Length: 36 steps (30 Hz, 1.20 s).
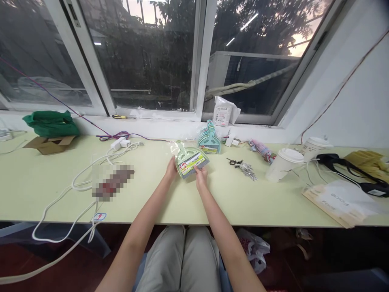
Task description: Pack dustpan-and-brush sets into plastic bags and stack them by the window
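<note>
A small green dustpan-and-brush set (189,159) in clear plastic, with a yellow printed label, is tilted above the pale yellow table. My left hand (172,169) grips its left edge, fingers partly hidden behind it. At its lower right, my right hand (201,177) pinches the edge near the grey bristles. Just behind stands a row of similar wrapped dustpan sets (209,140), blue-green in front, against the wall below the window.
On the right are a bunch of keys (245,168), a folded umbrella (263,151), a lidded paper cup (284,164), a paper bag (340,198) and a black strap (349,164). White cables (75,184) and a cardboard box (50,145) lie left. A screwdriver (120,117) rests on the sill.
</note>
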Motion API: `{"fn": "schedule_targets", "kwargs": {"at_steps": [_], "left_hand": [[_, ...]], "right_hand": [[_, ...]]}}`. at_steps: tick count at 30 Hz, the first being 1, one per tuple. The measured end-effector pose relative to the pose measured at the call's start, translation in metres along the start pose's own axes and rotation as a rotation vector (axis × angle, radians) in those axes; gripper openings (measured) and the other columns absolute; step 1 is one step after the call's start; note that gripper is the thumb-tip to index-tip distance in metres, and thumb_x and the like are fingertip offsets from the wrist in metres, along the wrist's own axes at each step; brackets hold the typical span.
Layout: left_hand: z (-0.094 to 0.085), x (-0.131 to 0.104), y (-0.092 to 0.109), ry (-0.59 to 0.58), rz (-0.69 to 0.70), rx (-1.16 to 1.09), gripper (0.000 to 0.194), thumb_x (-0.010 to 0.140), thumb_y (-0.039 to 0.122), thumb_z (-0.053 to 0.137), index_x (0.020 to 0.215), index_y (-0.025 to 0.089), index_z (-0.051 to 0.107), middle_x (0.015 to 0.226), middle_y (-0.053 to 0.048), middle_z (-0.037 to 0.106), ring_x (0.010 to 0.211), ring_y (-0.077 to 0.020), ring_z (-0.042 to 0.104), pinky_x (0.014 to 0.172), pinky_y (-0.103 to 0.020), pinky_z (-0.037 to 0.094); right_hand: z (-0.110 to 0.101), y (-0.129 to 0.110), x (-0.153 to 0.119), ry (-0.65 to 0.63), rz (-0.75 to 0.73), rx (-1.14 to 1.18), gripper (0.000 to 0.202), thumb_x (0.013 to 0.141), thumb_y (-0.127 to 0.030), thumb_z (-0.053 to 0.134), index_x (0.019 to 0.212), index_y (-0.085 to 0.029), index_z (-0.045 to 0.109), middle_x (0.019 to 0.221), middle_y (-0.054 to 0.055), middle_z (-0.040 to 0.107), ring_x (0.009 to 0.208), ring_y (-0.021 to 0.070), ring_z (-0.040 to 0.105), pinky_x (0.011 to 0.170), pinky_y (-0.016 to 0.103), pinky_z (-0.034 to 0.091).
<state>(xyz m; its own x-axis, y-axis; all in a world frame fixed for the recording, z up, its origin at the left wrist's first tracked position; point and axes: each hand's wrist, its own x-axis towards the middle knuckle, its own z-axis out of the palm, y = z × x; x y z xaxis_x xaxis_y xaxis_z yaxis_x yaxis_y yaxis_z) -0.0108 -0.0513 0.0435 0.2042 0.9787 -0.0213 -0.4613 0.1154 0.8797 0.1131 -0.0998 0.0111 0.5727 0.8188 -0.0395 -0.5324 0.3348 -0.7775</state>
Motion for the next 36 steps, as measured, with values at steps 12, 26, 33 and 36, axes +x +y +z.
{"fn": "schedule_targets", "kwargs": {"at_steps": [12, 26, 33, 36], "left_hand": [[0.003, 0.007, -0.037, -0.173, -0.155, -0.135, 0.054, 0.088, 0.054, 0.05, 0.125, 0.015, 0.056, 0.127, -0.014, 0.061, 0.12, -0.0277, 0.056, 0.102, -0.041, 0.044], [0.011, -0.017, -0.038, -0.344, -0.111, -0.085, 0.047, 0.083, 0.041, 0.065, 0.122, 0.016, 0.059, 0.125, -0.014, 0.063, 0.114, -0.0259, 0.06, 0.096, -0.037, 0.047], [0.007, -0.013, -0.042, -0.261, -0.092, -0.03, 0.048, 0.072, 0.03, 0.076, 0.116, 0.019, 0.059, 0.118, -0.009, 0.067, 0.108, -0.0258, 0.063, 0.095, -0.038, 0.048], [0.003, -0.01, -0.04, -0.184, -0.091, -0.001, 0.049, 0.07, 0.026, 0.076, 0.115, 0.017, 0.06, 0.113, -0.011, 0.069, 0.106, -0.0283, 0.064, 0.093, -0.039, 0.05]], "right_hand": [[-0.014, -0.002, 0.017, 0.101, 0.002, -0.047, 0.032, 0.055, -0.024, 0.074, 0.083, -0.018, 0.059, 0.084, 0.004, 0.071, 0.084, 0.0196, 0.068, 0.073, 0.031, 0.055], [-0.014, -0.01, 0.008, 0.151, 0.011, 0.044, 0.029, 0.059, -0.019, 0.074, 0.082, -0.02, 0.058, 0.089, 0.002, 0.071, 0.083, 0.0155, 0.068, 0.076, 0.027, 0.056], [-0.011, -0.006, 0.007, 0.092, 0.005, 0.018, 0.027, 0.06, -0.019, 0.074, 0.082, -0.019, 0.058, 0.082, 0.0, 0.071, 0.078, 0.0141, 0.068, 0.07, 0.024, 0.057], [-0.011, -0.006, 0.01, 0.042, 0.053, -0.031, 0.025, 0.061, -0.018, 0.075, 0.081, -0.019, 0.058, 0.077, -0.001, 0.07, 0.074, 0.0135, 0.068, 0.07, 0.026, 0.057]]}}
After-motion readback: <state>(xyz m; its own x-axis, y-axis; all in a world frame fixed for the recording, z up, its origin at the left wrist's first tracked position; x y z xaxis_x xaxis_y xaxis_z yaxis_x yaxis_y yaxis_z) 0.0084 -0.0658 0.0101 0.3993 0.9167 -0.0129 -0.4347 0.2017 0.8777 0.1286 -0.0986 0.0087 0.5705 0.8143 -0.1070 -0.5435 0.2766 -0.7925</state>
